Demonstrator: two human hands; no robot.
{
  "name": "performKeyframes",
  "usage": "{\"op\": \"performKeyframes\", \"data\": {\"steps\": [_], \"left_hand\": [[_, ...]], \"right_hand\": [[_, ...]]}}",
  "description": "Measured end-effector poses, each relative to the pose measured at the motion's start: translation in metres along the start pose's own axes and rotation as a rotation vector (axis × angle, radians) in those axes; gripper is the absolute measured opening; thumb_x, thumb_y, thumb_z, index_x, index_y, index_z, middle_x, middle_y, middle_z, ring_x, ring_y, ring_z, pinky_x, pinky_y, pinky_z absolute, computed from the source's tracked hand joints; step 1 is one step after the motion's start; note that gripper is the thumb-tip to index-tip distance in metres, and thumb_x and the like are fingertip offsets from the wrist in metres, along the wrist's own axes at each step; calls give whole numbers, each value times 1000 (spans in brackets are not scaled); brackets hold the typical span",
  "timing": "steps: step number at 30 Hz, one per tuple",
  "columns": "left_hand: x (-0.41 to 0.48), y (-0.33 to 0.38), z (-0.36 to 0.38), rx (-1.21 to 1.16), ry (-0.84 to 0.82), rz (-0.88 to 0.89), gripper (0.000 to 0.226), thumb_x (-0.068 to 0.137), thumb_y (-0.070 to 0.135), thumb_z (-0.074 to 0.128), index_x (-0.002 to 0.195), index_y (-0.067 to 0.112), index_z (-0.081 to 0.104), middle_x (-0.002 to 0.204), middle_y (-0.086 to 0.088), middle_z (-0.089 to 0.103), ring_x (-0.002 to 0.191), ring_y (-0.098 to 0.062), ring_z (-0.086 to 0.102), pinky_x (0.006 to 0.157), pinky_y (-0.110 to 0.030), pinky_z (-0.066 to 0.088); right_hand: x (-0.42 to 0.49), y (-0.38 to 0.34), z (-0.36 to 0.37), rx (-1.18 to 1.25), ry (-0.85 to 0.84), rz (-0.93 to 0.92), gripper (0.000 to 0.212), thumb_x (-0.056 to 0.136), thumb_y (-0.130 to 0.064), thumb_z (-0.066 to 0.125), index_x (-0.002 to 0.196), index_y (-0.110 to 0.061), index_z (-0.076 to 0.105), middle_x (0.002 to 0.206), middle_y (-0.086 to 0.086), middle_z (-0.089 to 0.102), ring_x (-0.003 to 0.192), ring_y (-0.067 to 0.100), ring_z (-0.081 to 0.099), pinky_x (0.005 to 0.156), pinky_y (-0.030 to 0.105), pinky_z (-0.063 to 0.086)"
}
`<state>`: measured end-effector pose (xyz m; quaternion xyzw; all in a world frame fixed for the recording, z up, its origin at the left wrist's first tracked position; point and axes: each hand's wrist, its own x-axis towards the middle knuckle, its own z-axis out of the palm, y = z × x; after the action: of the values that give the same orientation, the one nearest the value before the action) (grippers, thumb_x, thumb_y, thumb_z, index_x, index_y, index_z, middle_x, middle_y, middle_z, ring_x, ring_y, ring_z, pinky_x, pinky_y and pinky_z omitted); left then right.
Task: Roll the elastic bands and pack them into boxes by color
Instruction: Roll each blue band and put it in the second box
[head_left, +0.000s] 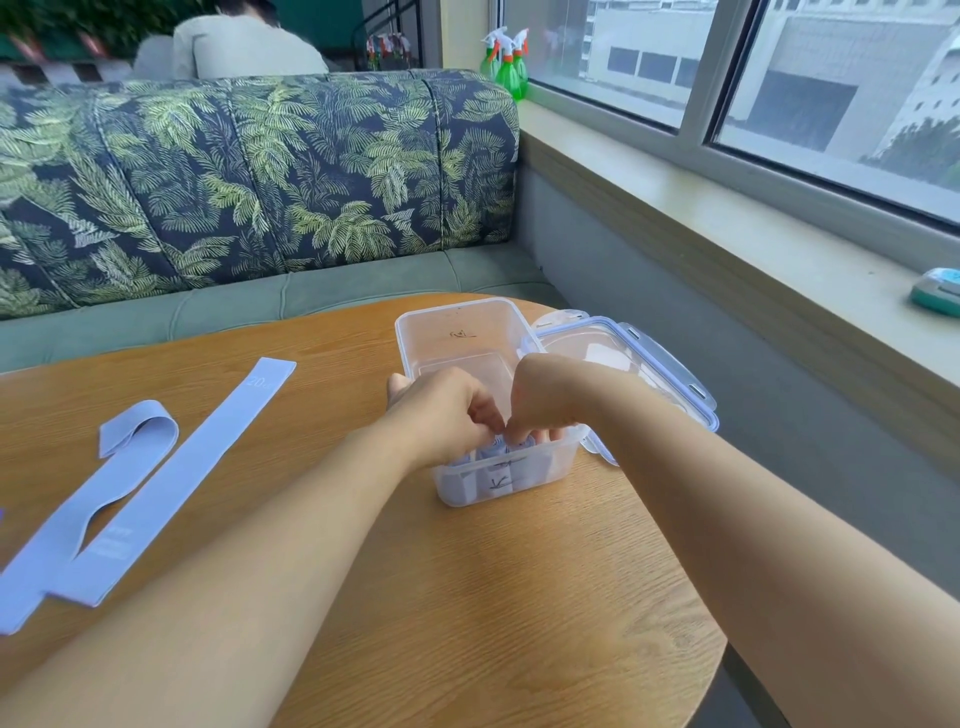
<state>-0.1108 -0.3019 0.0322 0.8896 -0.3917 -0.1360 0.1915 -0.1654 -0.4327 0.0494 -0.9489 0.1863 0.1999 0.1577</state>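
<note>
Because a rolled band probably uncoils if released, curled fingers of the left hand and right hand pinch it into the clear box near end, leaving unrolled bands on the desk.

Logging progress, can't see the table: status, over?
Left hand and right hand both gripping rolled bands inside clear box. Two flat bands unrolled on table. Lid off, beside box; nothing blocking.
</note>
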Motion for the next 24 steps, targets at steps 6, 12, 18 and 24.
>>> {"op": "performKeyframes", "data": {"steps": [6, 12, 18, 24], "left_hand": [[-2, 1, -2, 6, 6, 8, 13, 89, 30, 66, 80, 38, 72, 68, 20, 59, 90, -6, 52, 90, -36, 22], [-3, 0, -6, -8, 25, 2, 14, 88, 29, 66, 78, 38, 69, 64, 21, 56, 81, 1, 49, 84, -33, 20], [-6, -1, -9, -8, 37, 2, 10, 87, 29, 67, 82, 36, 72, 64, 20, 56, 82, 1, 49, 85, -33, 21], [-7, 0, -9, -1, 40, -7, 9, 87, 30, 67, 83, 36, 72, 67, 20, 57, 88, 0, 52, 89, -34, 23]], "right_hand": [[0, 0, -1, 26, 11, 27, 26, 86, -22, 73, 68, -15, 55, 69, 2, 66, 56, 11, 62, 58, 22, 50], [-3, 1, -2, 19, 21, 73, 24, 91, -15, 62, 68, -11, 55, 67, 0, 66, 54, 10, 61, 52, 22, 46], [-2, 1, -2, 4, 33, 117, 25, 93, -14, 58, 68, -11, 57, 62, -1, 65, 54, 9, 61, 56, 23, 49], [-5, 1, -1, -10, 5, 124, 20, 90, -12, 62, 70, -12, 62, 56, -6, 60, 52, 5, 57, 55, 20, 47]]}}
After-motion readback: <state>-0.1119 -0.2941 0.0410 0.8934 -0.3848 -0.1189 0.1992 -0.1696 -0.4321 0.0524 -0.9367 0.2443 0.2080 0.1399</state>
